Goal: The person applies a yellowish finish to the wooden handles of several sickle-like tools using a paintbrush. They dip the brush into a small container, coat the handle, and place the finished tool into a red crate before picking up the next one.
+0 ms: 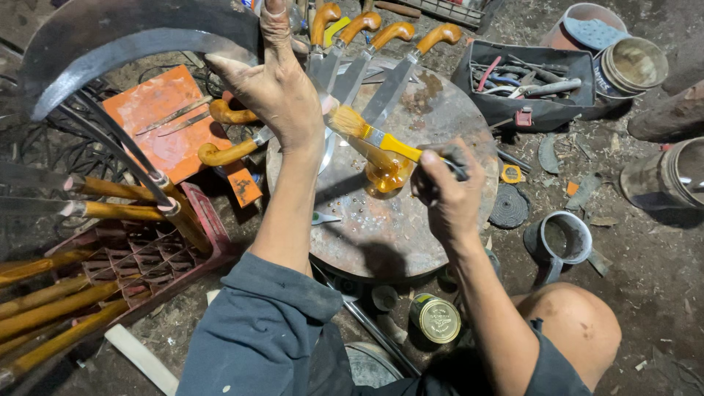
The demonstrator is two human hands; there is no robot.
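Yellow is the colour of the paintbrush [381,138] that the right hand [447,194] is gripping, a little right of the middle of the frame. Its fingers [433,170] are closing tight round the back end. The brush is lying slantwise, with its bristles pointing up and left toward the left hand [275,92]. Just under the brush, a shiny amber knife handle [387,172] is sitting over the round metal worktop [381,227]. The right hand is nearer to it. Farther up, the left hand is spreading wide, palm down, pressing on a blade [323,70]. Beyond it, more knives [381,59] are lying in a row.
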